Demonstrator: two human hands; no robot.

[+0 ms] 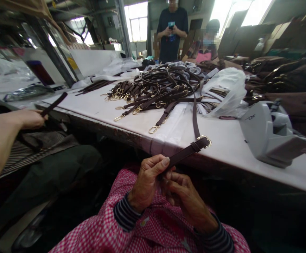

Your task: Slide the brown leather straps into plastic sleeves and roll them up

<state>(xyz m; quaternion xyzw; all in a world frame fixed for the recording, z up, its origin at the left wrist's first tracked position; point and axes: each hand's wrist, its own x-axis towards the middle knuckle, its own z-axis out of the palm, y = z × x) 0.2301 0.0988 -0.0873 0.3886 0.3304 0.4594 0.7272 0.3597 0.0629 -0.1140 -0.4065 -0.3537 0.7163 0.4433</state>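
Note:
A dark brown strap (186,153) with a gold buckle at its far end rises from my hands to the table edge, where its thinner length runs back toward the pile. My left hand (148,181) is closed on the strap, thumb on top. Just right of it and below the strap, my right hand (183,195) has its fingers curled together under the strap's near end; what they pinch is hidden. Beyond lies a pile of brown straps (155,84) with gold clasps.
The white table (95,112) spans the view. On its right stand a grey plastic device (263,137) and a clear plastic bag (228,89). At left, a co-worker's hand (33,118) holds a strap. Two people are behind the table.

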